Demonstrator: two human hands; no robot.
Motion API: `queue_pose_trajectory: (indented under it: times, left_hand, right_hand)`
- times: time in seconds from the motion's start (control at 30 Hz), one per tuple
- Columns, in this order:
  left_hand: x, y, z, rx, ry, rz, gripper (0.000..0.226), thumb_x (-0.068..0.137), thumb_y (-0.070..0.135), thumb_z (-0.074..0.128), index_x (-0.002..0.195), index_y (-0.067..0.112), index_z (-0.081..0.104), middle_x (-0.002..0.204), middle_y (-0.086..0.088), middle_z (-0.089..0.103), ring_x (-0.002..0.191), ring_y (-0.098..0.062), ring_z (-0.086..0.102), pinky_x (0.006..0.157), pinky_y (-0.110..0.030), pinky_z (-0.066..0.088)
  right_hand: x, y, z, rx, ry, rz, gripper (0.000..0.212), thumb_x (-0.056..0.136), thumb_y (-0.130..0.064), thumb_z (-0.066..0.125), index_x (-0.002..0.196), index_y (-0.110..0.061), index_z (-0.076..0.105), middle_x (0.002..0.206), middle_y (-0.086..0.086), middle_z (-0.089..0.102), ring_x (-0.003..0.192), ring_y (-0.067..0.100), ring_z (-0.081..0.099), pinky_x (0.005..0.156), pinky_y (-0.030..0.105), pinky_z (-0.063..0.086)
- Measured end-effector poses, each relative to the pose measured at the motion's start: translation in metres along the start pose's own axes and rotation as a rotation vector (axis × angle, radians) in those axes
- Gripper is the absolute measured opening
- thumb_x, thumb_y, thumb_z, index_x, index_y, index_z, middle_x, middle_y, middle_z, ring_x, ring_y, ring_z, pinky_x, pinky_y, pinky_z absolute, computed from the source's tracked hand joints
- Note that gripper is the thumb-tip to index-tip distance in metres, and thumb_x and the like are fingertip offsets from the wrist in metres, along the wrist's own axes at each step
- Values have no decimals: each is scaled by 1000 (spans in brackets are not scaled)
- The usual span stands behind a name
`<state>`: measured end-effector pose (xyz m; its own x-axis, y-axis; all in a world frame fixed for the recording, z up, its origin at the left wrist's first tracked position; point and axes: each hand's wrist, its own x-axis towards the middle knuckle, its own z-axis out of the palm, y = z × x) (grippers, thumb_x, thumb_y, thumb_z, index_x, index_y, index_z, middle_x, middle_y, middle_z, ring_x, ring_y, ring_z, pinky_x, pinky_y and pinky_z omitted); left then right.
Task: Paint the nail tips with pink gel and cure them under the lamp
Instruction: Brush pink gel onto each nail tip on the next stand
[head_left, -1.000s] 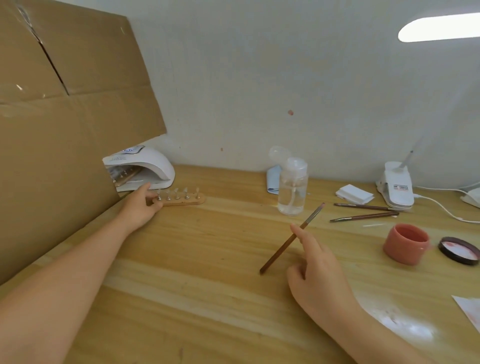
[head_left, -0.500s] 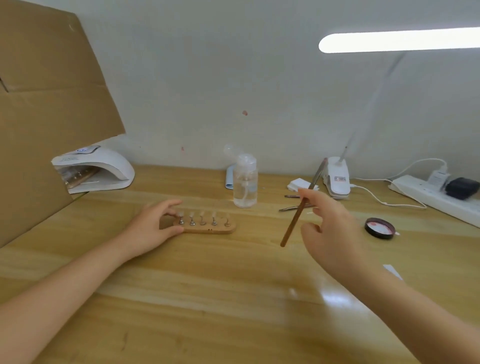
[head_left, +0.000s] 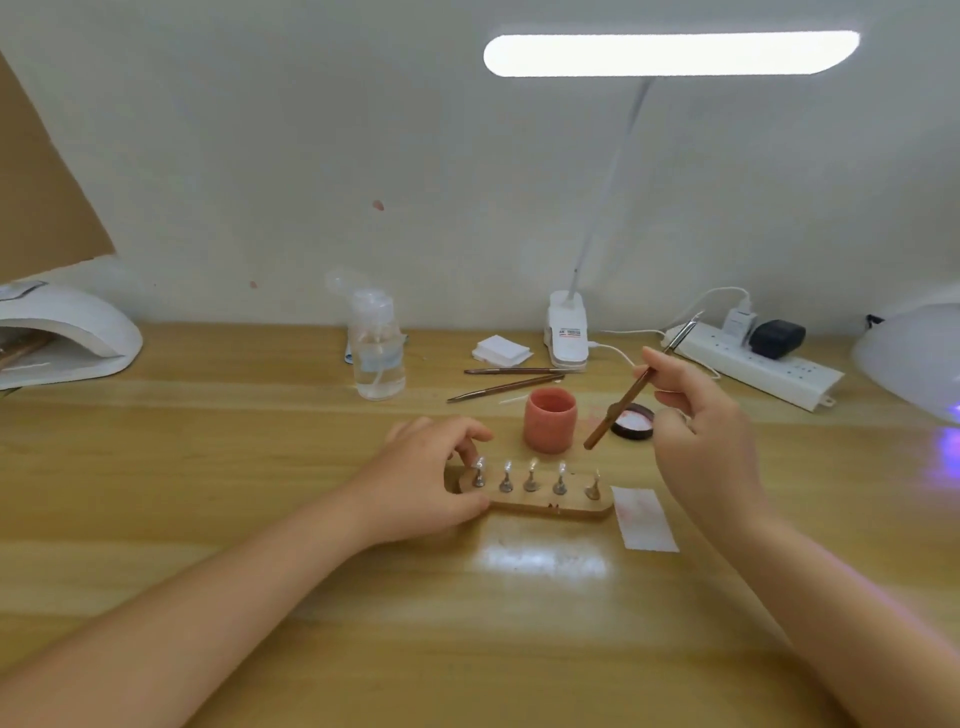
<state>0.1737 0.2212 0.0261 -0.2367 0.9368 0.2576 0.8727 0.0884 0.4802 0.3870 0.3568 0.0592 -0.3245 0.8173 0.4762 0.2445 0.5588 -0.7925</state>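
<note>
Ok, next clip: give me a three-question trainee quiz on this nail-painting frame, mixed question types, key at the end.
1. True or false: the right hand holds a brush in its fingers.
2. How many nail tips stand on the wooden holder? A) three B) five C) seven
3. What does the left hand grip?

Key
1. True; the brush is raised above the table, behind the holder and near the pink gel jar.
2. B; five in a row.
3. The left end of the wooden holder, which lies flat on the table.
</note>
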Motion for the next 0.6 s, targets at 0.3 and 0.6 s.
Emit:
queue_pose_trajectory:
  times: [0.3, 0.6]
  left_hand:
    - [-18, 8, -2, -57, 219, 14, 43, 81, 45, 66, 122, 38, 52, 99, 25, 58, 106, 2, 46, 103, -28, 28]
    - [-28, 39, 2, -381, 436, 300, 28, 79, 19, 74, 101, 31, 62, 79, 9, 67, 74, -9, 62, 74, -20, 51]
  right_hand:
    - [-12, -3, 10, 211, -122, -36, 64, 87, 14, 38, 120, -37, 57, 110, -9, 66, 91, 20, 58, 78, 27, 52]
    - [-45, -18, 28, 289, -423, -30, 69, 82, 11, 39, 125, -39, 61, 108, -2, 66, 89, 3, 57, 68, 19, 46]
